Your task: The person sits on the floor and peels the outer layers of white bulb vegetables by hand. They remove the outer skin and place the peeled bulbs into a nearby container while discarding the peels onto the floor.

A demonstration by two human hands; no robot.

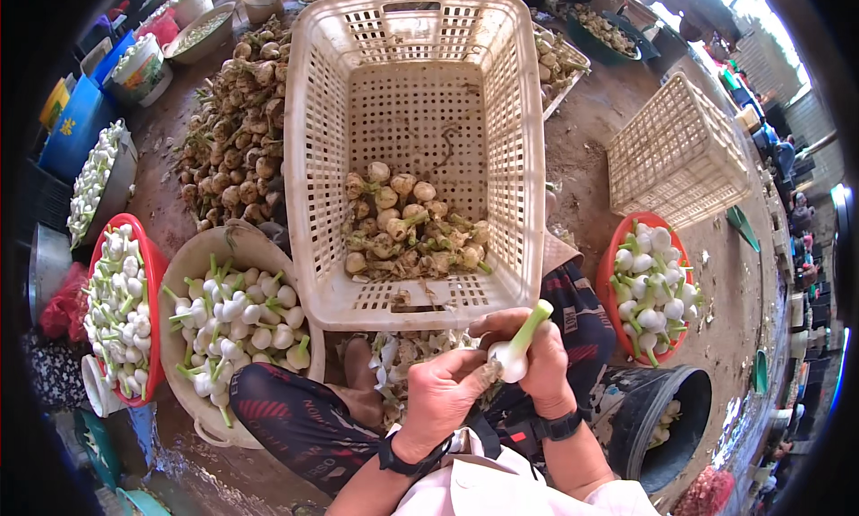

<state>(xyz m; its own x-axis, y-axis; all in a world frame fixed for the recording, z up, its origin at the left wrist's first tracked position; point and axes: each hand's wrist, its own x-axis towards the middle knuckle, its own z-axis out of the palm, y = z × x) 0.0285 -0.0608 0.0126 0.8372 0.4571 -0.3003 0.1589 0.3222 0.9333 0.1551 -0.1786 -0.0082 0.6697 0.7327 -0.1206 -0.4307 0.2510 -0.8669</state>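
A peeled white garlic bulb (pixel 511 363) with a short green stem is held over my lap, its stem pointing up and to the right. My right hand (pixel 545 368) grips it from the right side. From the left, my left hand (pixel 443 385) pinches the root end between thumb and fingers. Just beyond my hands stands a large white plastic crate (pixel 416 113), with unpeeled garlic bulbs (pixel 409 231) heaped at its near end. Garlic skins (pixel 396 361) litter the ground between my legs.
Left of me, a cream basin (pixel 176 274) and a red basin (pixel 156 267) hold peeled garlic. Another red basin (pixel 607 274) sits right, near a tipped black bucket (pixel 698 408) and a white crate (pixel 678 153). Unpeeled garlic (pixel 235 133) is piled beyond the cream basin.
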